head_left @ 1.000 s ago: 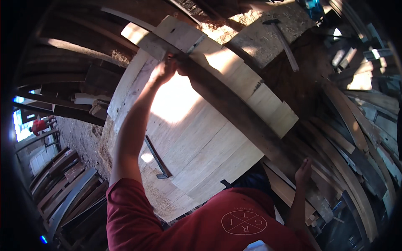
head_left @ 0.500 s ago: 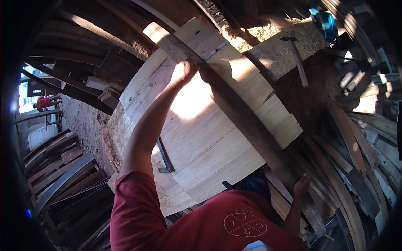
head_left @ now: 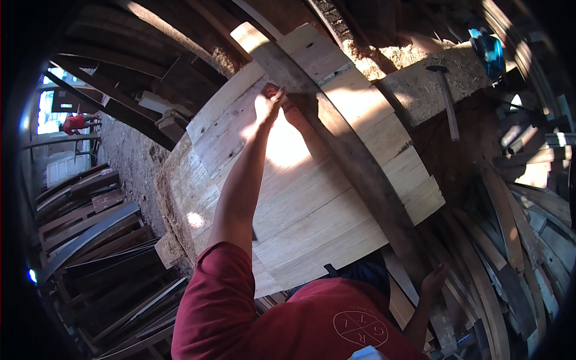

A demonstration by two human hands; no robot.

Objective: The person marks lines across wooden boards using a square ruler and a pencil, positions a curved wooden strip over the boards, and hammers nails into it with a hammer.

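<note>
A long, dark, slightly curved wooden plank (head_left: pixel 354 162) lies slantwise across a broad panel of pale joined boards (head_left: pixel 300 210). My left hand (head_left: pixel 267 105) is over the panel's far part, beside the plank's left edge. Its fingers are curled closed, and what they hold, if anything, cannot be made out. Its shadow falls on the panel and reaches the plank. At the plank's near end, past the panel's edge, my right hand (head_left: pixel 432 281) is closed on the wood, its fingers partly lost in shade.
A hammer (head_left: pixel 446 102) and a blue power tool (head_left: pixel 489 54) rest on a shavings-covered board (head_left: pixel 420 90) at the far right. Curved timbers (head_left: pixel 480 270) crowd the right side. Stacked planks (head_left: pixel 90 222) lie at left, where a person in red (head_left: pixel 75 124) is far off.
My left hand has come off the plank's upper surface to beside its left edge. My left arm now covers most of the dark square-shaped tool seen earlier. The whole view has shifted slightly.
</note>
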